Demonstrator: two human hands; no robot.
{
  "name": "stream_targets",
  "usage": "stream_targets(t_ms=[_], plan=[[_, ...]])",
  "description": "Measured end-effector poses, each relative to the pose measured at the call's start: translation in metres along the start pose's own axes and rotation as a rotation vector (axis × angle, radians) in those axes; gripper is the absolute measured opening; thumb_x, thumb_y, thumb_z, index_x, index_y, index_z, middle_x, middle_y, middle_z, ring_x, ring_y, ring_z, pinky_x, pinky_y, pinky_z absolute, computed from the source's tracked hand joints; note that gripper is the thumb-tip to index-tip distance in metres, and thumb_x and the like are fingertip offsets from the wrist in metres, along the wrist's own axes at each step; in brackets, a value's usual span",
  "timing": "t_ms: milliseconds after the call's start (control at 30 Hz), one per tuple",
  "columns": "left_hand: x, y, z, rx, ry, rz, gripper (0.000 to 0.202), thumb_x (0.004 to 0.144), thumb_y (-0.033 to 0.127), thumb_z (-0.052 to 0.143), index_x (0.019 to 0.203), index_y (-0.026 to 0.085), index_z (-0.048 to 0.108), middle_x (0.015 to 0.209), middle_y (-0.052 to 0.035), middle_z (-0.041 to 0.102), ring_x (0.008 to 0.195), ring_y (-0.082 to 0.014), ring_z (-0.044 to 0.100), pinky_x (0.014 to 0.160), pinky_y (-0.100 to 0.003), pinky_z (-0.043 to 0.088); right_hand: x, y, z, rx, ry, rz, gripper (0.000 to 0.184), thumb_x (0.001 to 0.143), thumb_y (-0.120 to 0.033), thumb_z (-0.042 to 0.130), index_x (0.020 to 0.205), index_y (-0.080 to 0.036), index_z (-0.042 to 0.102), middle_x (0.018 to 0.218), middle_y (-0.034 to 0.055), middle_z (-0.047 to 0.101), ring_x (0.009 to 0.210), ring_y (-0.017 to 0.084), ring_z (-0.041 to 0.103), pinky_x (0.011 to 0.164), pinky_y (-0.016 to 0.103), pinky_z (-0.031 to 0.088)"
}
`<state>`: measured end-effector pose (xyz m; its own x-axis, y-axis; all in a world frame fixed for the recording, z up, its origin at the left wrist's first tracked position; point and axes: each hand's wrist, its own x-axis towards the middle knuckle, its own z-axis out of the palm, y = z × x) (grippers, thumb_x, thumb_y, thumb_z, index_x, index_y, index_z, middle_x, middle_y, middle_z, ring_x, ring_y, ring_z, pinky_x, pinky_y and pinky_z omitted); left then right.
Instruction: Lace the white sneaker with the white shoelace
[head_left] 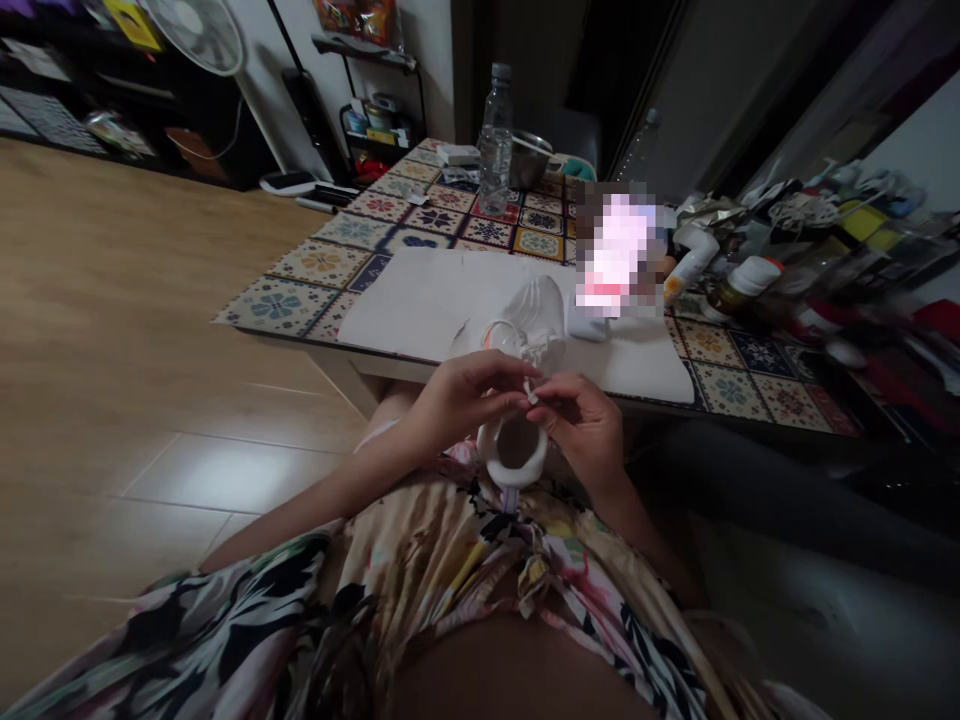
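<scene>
In my lap stands a white shoe (517, 472), its round opening facing up and a pale purple tab at the heel. Above its opening, a white shoelace (531, 392) is pinched between the fingertips of both hands. My left hand (480, 395) comes in from the left with thumb and forefinger closed on the lace. From the right, my right hand (589, 425) pinches it too, almost touching the left fingertips. The front of the shoe is hidden behind the hands. Just beyond them, a second white shoe (538, 305) with laces rests on a white sheet (420, 290).
The table (322, 258) has a patterned tile cover. A bright pixelated object (619, 250) stands past the second shoe. Farther back are a clear plastic bottle (495, 150) and a metal bowl (531, 160). Bottles, including a white one (691, 260), and clutter crowd the right side.
</scene>
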<state>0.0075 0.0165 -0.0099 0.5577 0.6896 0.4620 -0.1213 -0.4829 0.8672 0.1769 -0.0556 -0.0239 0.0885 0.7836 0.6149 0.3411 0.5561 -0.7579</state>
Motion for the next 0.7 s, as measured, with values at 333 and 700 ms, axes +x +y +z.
stream_targets(t_ms=[333, 700], plan=[[-0.004, 0.007, -0.007, 0.167, -0.063, 0.037, 0.013, 0.086, 0.023, 0.065, 0.096, 0.016, 0.070, 0.085, -0.0043, 0.073, 0.075, -0.0127, 0.067, 0.069, -0.022, 0.054, -0.003, 0.001, 0.008, 0.123, 0.090, 0.098, 0.011, 0.090, -0.032, 0.064, 0.084, -0.024, 0.061, 0.074, -0.0030, 0.064, 0.062, 0.012, 0.062, 0.061, 0.024, 0.051], [-0.004, 0.022, -0.045, 0.548, -0.101, 0.127, 0.022, 0.094, 0.026, 0.055, 0.110, 0.019, 0.069, 0.103, -0.0091, 0.072, 0.090, -0.0158, 0.068, 0.078, -0.026, 0.053, -0.002, 0.002, 0.011, 0.172, 0.107, 0.136, 0.015, 0.089, -0.036, 0.067, 0.083, -0.023, 0.062, 0.073, -0.0041, 0.062, 0.057, 0.010, 0.060, 0.056, 0.022, 0.049]])
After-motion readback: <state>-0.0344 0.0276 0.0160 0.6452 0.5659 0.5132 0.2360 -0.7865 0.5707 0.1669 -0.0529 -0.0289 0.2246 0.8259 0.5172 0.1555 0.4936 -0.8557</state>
